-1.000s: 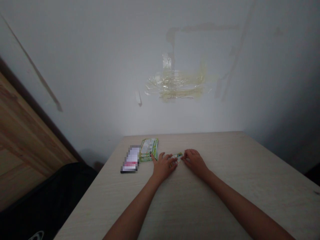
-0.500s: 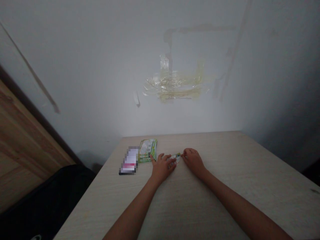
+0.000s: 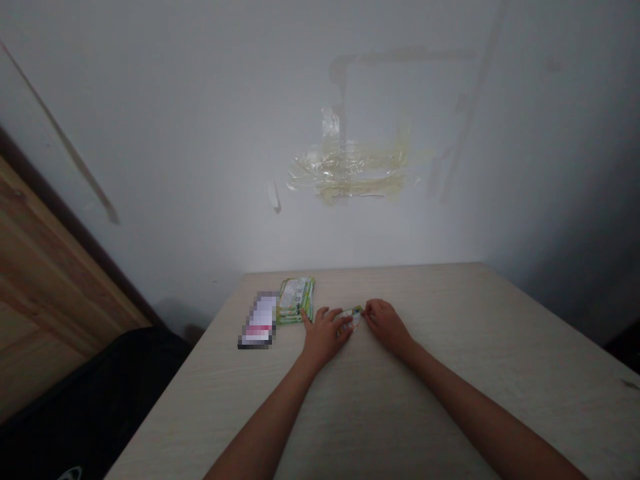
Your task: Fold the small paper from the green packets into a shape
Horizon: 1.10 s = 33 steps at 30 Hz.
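Note:
Between my hands lies a small printed packet [image 3: 356, 319], whitish with a green, yellow and blue edge; part of it is under my left fingers. My left hand [image 3: 324, 337] rests on it with fingers spread, the thumb reaching toward a stack of green and white packets [image 3: 296, 300]. At the printed packet's right corner, the thumb and fingers of my right hand [image 3: 385, 323] are pinched together on its edge. What lies inside the pinch is mostly hidden.
A phone [image 3: 257, 323], blurred by pixels, lies left of the stack. The pale wooden table [image 3: 450, 400] meets a wall [image 3: 200, 167] with peeling clear tape [image 3: 355, 167]. A black bag-like item [image 3: 110, 387] and a wooden door or panel [image 3: 30, 287] stand at the left.
My right fingers have shifted very slightly at the packet's corner and look more closed. My left hand, the stack and the phone stay in place.

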Each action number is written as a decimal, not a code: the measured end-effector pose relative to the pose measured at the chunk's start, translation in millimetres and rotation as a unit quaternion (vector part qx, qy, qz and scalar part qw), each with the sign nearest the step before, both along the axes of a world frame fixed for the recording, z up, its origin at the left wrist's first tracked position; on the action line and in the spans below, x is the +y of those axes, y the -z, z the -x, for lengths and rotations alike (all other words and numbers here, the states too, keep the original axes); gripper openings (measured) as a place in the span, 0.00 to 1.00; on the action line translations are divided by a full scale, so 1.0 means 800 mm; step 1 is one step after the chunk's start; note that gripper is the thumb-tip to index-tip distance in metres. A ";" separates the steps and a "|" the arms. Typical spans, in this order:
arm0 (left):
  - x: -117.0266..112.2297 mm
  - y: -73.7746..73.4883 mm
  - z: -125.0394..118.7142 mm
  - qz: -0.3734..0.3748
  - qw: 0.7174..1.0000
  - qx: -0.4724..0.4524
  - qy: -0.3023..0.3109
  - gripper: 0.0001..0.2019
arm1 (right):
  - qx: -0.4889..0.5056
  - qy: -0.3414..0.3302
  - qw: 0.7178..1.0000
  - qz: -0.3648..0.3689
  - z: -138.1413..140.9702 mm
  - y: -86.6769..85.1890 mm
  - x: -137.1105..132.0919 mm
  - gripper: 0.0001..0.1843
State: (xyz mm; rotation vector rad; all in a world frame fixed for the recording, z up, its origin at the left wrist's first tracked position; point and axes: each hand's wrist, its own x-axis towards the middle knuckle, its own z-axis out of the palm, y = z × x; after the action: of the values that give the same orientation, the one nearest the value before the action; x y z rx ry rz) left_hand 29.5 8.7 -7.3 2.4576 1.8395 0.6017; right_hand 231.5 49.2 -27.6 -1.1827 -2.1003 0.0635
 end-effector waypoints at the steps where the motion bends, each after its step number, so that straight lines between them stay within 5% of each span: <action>1: 0.000 0.000 0.000 0.000 1.000 -0.002 0.000 0.15 | -0.003 -0.004 1.000 -0.001 0.001 -0.001 -0.001 0.04; 33: 0.004 -0.004 0.008 0.011 1.000 0.021 0.018 0.14 | -0.031 -0.136 0.990 0.018 0.005 -0.020 -0.028 0.08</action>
State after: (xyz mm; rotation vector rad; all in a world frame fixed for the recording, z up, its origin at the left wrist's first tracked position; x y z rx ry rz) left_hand 23.1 12.1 -4.2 2.5020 1.8011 0.5297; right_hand 227.3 26.8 -11.7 -0.9231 -2.3126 0.1936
